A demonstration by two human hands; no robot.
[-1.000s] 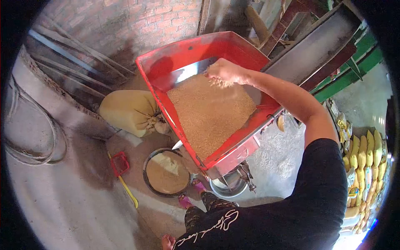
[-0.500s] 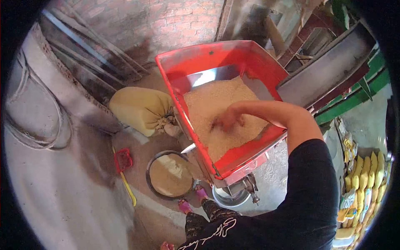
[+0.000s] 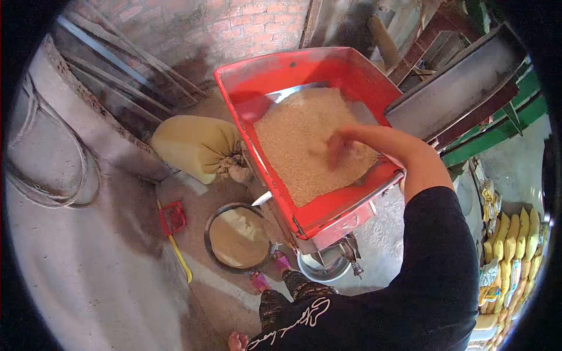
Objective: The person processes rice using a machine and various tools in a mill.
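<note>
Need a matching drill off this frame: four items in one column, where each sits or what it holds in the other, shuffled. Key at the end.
Column A
1. right hand
2. tied sack
3. round basin
4. metal bowl

Column B
a. on the floor under the low end of the red hopper
b. in the grain inside the hopper
c. lying on the floor left of the hopper
d. on the floor, holding pale brown powder

Pairs: 1-b, 2-c, 3-d, 4-a
</note>
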